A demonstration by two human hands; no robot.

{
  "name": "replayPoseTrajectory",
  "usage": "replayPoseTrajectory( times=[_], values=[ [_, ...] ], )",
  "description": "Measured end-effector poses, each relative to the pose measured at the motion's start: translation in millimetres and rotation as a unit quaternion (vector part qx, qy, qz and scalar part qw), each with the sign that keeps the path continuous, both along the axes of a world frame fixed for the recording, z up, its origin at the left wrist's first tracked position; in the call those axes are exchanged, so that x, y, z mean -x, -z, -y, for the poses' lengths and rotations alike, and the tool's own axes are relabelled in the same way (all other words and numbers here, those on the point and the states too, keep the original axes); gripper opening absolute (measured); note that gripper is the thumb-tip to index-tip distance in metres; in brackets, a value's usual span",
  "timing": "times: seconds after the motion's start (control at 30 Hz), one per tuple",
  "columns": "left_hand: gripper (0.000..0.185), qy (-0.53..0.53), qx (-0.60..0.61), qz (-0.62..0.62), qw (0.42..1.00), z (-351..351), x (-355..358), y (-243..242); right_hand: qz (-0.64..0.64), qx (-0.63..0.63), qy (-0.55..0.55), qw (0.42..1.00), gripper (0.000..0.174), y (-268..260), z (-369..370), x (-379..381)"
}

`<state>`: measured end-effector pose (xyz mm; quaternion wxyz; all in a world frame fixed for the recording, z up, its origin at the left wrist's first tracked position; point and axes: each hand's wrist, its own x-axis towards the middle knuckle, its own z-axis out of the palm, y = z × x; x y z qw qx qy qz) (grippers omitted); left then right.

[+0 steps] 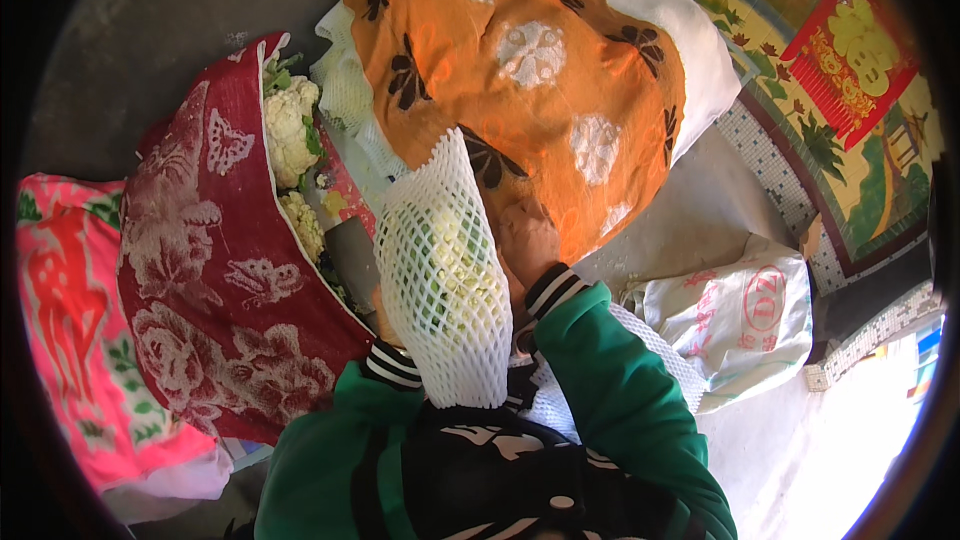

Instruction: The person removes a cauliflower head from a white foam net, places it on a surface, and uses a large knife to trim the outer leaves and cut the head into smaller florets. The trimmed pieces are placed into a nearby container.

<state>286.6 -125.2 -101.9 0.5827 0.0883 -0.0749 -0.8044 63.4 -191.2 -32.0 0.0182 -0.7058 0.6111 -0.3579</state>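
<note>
A cauliflower (450, 270) sleeved in a white foam net (442, 330) stands upright in front of my chest. Most of my left hand (388, 319) is hidden behind the net's left side; a wide metal blade (354, 259) rises beside it, and whether my fingers grip it is not visible. My right hand (531, 240), its fingers bent, is at the net's right side, against the lower edge of an orange patterned cloth (465, 60); what it holds cannot be made out. Bare cauliflowers (291, 131) show at the left under a dark red flowered cloth (225, 262).
More foam nets (346, 75) lie beside the orange cloth, and others (652, 337) under my right sleeve. A white woven sack (735, 322) rests on the floor at the right. A pink cloth (75, 315) covers a pile at far left. A tiled wall (825, 90) is at upper right.
</note>
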Motion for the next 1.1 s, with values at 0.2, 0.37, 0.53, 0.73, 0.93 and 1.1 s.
replayPoseTrajectory(
  times=[0.2, 0.37, 0.53, 0.73, 0.93, 1.1],
  values=[
    [0.064, 0.005, 0.017, 0.012, 1.000, 2, -3, -10, 0.092, -0.081, 0.085, 0.989, 0.012, -17, 1, 7],
    [0.061, 0.013, -0.063, 0.012, 0.998, 0, 4, -29, 0.155, 0.098, 0.105, 0.978, 0.010, -46, 4, 39],
    [0.062, 0.070, -0.013, -0.016, 0.997, -9, 14, -50, 0.206, 0.111, 0.069, 0.970, 0.011, -77, 26, 61],
    [0.067, 0.118, -0.002, -0.053, 0.992, -13, 20, -59, -0.018, -0.028, 0.012, 0.999, 0.026, -115, 34, 64],
    [0.063, 0.128, -0.040, -0.057, 0.989, -14, 29, -59, 0.145, 0.114, 0.040, 0.982, 0.017, -156, 52, 76],
    [0.057, 0.126, -0.033, -0.082, 0.988, -1, 46, -67, 0.196, 0.121, 0.002, 0.973, 0.015, -174, 51, 75]
  ],
)
